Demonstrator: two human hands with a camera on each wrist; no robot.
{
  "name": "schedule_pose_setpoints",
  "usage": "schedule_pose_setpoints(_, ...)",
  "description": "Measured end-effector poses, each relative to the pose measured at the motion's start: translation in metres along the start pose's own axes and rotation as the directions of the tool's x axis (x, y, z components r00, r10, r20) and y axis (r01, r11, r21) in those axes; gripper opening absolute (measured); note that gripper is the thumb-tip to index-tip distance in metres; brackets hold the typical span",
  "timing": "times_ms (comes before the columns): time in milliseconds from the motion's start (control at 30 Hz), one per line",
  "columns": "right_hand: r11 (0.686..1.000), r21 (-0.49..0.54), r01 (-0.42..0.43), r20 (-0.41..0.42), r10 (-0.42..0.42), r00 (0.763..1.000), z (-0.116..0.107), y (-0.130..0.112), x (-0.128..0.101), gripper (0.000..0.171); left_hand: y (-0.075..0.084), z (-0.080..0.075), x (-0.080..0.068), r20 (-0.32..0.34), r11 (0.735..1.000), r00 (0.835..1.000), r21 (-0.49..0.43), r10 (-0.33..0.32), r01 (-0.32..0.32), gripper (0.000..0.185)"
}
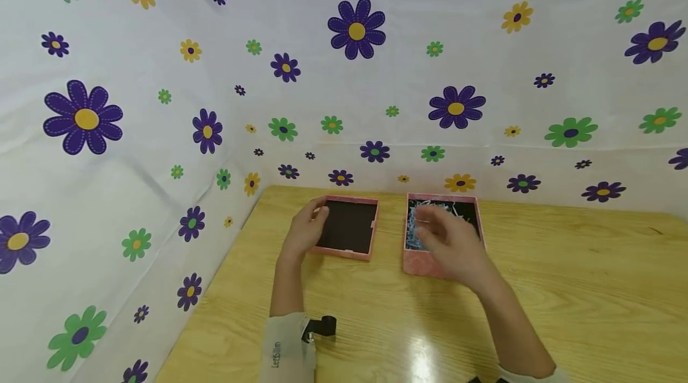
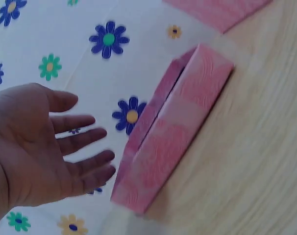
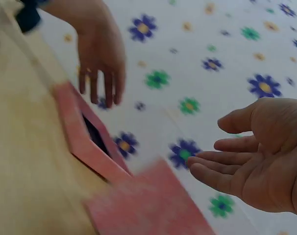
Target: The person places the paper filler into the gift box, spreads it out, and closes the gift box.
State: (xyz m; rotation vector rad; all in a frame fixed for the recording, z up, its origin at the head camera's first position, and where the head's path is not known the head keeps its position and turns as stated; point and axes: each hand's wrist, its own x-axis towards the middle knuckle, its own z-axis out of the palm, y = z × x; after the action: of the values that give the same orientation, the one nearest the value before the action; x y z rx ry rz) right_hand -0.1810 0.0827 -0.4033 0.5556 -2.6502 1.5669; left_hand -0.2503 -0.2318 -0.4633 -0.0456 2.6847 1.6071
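On the wooden counter (image 1: pixel 537 287), I am holding my right hand (image 1: pixel 451 245) flat and empty over the pink box (image 1: pixel 424 263) of shredded paper. I am keeping my left hand (image 1: pixel 303 230) spread, gripping nothing, just beside the pink lid (image 1: pixel 346 227) lying left of the box, near the flowered backdrop (image 1: pixel 355 72).

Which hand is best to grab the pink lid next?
Probably the left hand: it hovers open right beside the pink lid. The right hand is over the box with paper shreds, farther away.
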Motion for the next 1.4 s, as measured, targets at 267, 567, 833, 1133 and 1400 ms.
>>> schedule_pose_setpoints(267,0.987,0.123,-0.102,0.236,0.071,0.969,0.089,0.010,0.009,0.070,-0.017,-0.010,-0.001,-0.021,0.967,0.987,0.199,-0.159,0.160,0.054)
schedule_pose_setpoints(567,0.976,0.072,-0.205,0.201,0.187,0.962,0.124,0.025,0.014,0.078,-0.015,-0.006,-0.004,0.015,0.943,0.987,0.296,-0.162,0.150,0.047)
schedule_pose_setpoints(833,0.989,0.037,-0.144,0.177,0.136,0.975,0.109,0.008,0.012,0.067,0.007,-0.016,-0.017,-0.008,0.959,0.991,0.250,-0.133,0.130,0.045)
schedule_pose_setpoints(1133,0.990,0.039,-0.133,0.098,0.129,0.987,0.075,-0.028,-0.001,0.067,0.047,-0.024,-0.034,0.013,0.986,0.998,0.156,-0.068,0.065,0.046)
schedule_pose_setpoints(1400,0.999,0.036,-0.027,0.004,0.026,1.000,0.025,-0.038,-0.013,0.051,0.076,-0.014,-0.045,0.113,0.998,0.993,0.035,0.044,-0.048,0.039)
